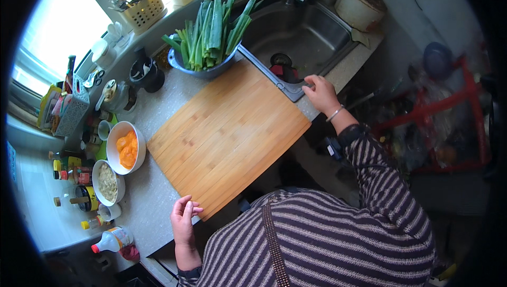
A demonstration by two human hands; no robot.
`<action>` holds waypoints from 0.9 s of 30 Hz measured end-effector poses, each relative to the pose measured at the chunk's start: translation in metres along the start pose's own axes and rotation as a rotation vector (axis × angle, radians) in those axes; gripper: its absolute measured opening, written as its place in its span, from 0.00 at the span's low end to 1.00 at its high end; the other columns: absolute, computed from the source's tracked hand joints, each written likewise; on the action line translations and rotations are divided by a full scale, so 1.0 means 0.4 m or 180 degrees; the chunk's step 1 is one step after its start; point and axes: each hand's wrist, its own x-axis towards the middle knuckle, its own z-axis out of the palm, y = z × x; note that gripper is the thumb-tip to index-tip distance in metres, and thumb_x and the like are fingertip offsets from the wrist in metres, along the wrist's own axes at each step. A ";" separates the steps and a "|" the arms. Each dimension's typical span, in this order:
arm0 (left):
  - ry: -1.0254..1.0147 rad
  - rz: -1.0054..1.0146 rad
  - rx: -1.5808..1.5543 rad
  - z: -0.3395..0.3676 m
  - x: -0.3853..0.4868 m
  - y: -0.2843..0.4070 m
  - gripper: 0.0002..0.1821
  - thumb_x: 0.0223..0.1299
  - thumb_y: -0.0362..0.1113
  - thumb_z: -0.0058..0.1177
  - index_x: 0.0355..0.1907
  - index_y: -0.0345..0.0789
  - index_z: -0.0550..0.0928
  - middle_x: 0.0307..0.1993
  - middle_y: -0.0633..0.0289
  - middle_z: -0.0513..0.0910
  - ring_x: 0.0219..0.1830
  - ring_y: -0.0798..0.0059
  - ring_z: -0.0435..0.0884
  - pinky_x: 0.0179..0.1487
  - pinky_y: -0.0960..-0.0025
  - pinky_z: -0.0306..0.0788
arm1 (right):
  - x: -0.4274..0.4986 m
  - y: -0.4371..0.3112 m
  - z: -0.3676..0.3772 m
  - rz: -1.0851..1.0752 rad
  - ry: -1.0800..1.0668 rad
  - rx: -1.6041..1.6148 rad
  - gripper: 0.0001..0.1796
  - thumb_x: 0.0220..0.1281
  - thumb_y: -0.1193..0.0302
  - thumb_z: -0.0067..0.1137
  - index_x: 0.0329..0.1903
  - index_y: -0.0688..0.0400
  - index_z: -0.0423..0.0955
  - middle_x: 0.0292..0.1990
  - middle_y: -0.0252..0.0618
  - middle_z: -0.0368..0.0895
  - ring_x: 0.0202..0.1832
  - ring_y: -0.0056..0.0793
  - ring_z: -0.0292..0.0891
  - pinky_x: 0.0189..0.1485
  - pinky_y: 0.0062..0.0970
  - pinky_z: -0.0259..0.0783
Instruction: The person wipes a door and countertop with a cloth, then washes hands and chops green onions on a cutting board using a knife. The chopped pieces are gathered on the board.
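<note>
A bamboo cutting board (229, 136) lies bare on the speckled countertop before me. My left hand (184, 217) is at its front left corner, thumb and fingers loosely bent around nothing; whether the fingertips touch the board is unclear. Near the sink's front corner, past the board's right end, my right hand (321, 94) hovers with bent fingers and holds nothing. Behind the board, long cut green leaves, like scallion or leek, (214, 29) stand in a blue-grey bowl (210, 73). To the left are a white bowl (141, 156) of orange rounded lumps (127, 148) and another white bowl (121, 192) of pale chopped food (107, 183).
The steel sink (313, 29) holds a red and black item (284, 72) near its drain. A dark mortar (148, 77), a glass jar (119, 96), several seasoning bottles (81, 176) and a red-capped bottle (113, 240) line the left side. A lidded pot (358, 7) stands beyond the sink.
</note>
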 end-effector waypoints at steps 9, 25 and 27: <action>0.1087 0.0004 -0.0361 0.301 -0.034 0.068 0.12 0.75 0.34 0.49 0.54 0.31 0.78 0.38 0.59 0.84 0.36 0.75 0.85 0.41 0.75 0.75 | 0.473 0.228 0.202 -0.0900 -0.3038 -0.1274 0.25 0.50 0.61 0.70 0.53 0.55 0.82 0.47 0.48 0.85 0.51 0.48 0.81 0.55 0.40 0.76; 0.0898 0.0476 -0.0368 0.638 0.058 0.270 0.13 0.75 0.32 0.47 0.56 0.28 0.77 0.42 0.55 0.83 0.39 0.72 0.85 0.49 0.68 0.79 | 0.608 0.190 0.225 -0.0477 -0.4113 -0.0821 0.19 0.53 0.57 0.73 0.37 0.61 0.84 0.32 0.40 0.88 0.31 0.31 0.83 0.37 0.35 0.78; 0.0613 0.0667 -0.0486 0.642 0.094 0.309 0.14 0.75 0.32 0.47 0.56 0.28 0.77 0.42 0.54 0.83 0.39 0.72 0.85 0.50 0.68 0.79 | 0.648 0.171 0.108 0.0111 -0.3682 0.0229 0.19 0.50 0.56 0.76 0.35 0.58 0.85 0.30 0.34 0.87 0.32 0.27 0.83 0.36 0.28 0.76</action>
